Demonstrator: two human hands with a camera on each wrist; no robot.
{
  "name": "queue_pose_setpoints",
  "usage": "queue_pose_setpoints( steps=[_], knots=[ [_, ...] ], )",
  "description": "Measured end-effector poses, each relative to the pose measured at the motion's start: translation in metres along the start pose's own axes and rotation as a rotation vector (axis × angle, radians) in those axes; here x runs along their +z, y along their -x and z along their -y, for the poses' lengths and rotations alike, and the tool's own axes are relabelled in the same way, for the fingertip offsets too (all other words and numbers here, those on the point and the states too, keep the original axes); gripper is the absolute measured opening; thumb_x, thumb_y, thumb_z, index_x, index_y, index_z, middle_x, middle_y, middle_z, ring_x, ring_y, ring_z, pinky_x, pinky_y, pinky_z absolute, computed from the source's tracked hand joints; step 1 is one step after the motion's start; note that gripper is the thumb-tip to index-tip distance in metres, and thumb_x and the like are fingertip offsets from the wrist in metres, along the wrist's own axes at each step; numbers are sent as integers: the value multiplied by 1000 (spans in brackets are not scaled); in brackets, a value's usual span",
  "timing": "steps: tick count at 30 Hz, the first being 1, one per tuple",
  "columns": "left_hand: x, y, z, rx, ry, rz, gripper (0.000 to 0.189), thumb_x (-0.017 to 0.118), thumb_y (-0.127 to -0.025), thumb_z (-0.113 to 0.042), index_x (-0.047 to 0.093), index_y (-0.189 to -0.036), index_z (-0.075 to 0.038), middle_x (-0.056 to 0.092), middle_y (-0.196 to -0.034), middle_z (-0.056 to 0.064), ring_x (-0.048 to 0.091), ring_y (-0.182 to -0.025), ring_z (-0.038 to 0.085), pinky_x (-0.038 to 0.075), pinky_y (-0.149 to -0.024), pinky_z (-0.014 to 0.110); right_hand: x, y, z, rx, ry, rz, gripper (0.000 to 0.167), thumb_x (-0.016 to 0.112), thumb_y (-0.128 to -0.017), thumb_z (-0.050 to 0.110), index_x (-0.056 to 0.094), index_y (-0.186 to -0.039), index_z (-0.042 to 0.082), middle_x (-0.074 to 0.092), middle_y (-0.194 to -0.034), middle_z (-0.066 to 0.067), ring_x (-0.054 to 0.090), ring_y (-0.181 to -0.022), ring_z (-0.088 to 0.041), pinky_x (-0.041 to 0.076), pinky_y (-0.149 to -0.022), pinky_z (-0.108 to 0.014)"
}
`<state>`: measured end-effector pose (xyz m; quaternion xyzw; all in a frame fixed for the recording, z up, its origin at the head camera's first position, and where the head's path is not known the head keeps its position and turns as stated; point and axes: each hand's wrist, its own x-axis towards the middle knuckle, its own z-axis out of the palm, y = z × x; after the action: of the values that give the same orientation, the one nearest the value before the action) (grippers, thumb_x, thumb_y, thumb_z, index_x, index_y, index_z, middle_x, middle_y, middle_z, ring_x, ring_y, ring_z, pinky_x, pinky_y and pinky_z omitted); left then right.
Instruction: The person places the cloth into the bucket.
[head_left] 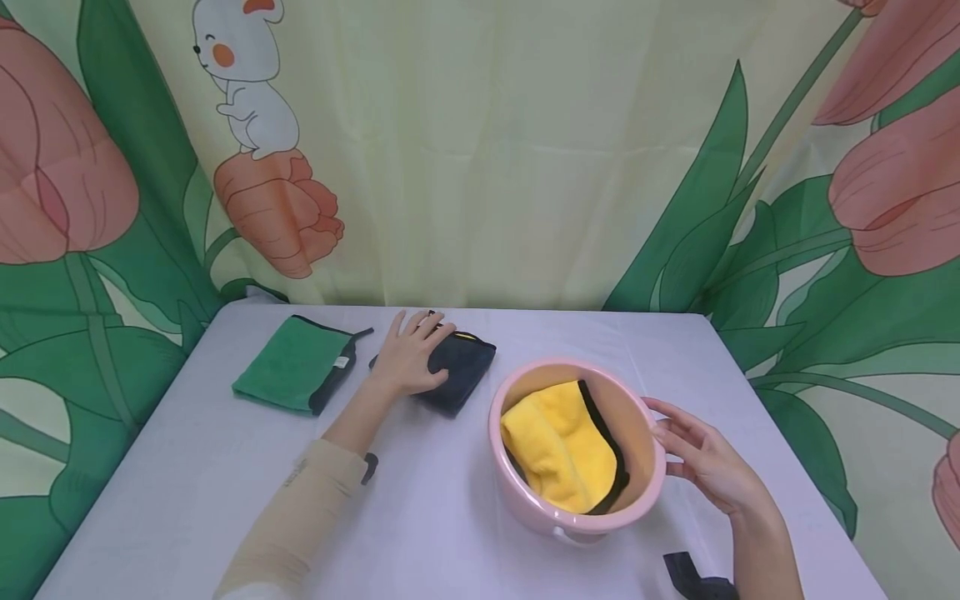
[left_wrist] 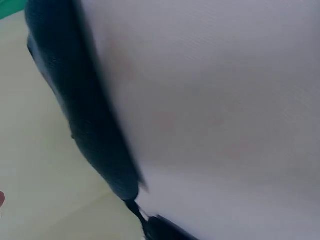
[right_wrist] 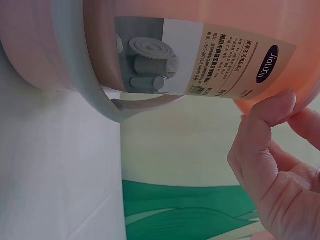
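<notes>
My left hand (head_left: 408, 358) lies over a dark navy folded cloth (head_left: 465, 371), fingers spread and fairly straight, covering its left part. Along the left of the left wrist view, that cloth's edge (left_wrist: 85, 100) shows beside the white tabletop. My right hand (head_left: 708, 458) pinches the right rim of a pink bucket (head_left: 517, 500) between thumb and fingers. From the right wrist, the printed label (right_wrist: 210, 60) on the bucket's side and its pale handle (right_wrist: 75, 55) are visible. Inside the bucket is a yellow cloth (head_left: 558, 442) with black trim, over something darker, mostly hidden.
A green folded cloth (head_left: 288, 367) with black trim and a hanging loop lies left of my left hand. The white table (head_left: 420, 533) ends at a curtain (head_left: 480, 167) printed with tulips and a rabbit. A black strap (head_left: 693, 575) is by my right wrist.
</notes>
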<state>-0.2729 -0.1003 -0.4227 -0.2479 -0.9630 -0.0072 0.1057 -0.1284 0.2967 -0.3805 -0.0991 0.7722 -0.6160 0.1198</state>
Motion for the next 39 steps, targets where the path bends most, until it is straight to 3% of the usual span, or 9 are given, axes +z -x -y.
queue_pose_setpoints(
  steps=[8, 14, 22, 27, 39],
  knots=[
    [17, 7, 15, 30, -23, 101, 77, 62, -73, -49, 35, -140, -22, 33, -144, 5, 27, -131, 28, 8, -107, 55, -2, -1, 0, -4, 1, 7, 40, 45, -95, 9, 41, -135, 14, 60, -94, 4, 60, -85, -8, 54, -71, -33],
    [27, 11, 23, 83, -43, 131, 77, 63, -71, -48, 37, -139, -21, 36, -142, 4, 28, -131, 27, 11, -107, 55, -2, 0, -1, 1, 4, 5, 40, 45, -95, 8, 42, -134, 15, 59, -93, 3, 60, -85, -8, 54, -71, -33],
    [37, 8, 26, 106, -80, 244, 79, 62, -72, -51, 34, -141, -24, 34, -144, 4, 26, -132, 27, 9, -107, 55, -3, -1, -1, -6, 2, 12, 40, 45, -95, 8, 42, -134, 15, 60, -93, 3, 61, -85, -8, 54, -70, -33],
    [43, 6, 23, 116, -56, 283, 78, 61, -73, -51, 34, -141, -24, 34, -144, 4, 27, -132, 27, 10, -107, 56, -4, -2, -2, -8, 2, 13, 40, 45, -95, 8, 42, -134, 16, 61, -94, 4, 61, -85, -8, 54, -71, -33],
    [53, 1, 24, 77, 78, 300, 78, 65, -70, -46, 38, -139, -22, 34, -143, 9, 30, -130, 31, 10, -108, 54, -3, -2, 0, 1, 0, 11, 40, 44, -95, 8, 42, -134, 16, 60, -93, 4, 61, -85, -9, 54, -70, -33]
  ],
)
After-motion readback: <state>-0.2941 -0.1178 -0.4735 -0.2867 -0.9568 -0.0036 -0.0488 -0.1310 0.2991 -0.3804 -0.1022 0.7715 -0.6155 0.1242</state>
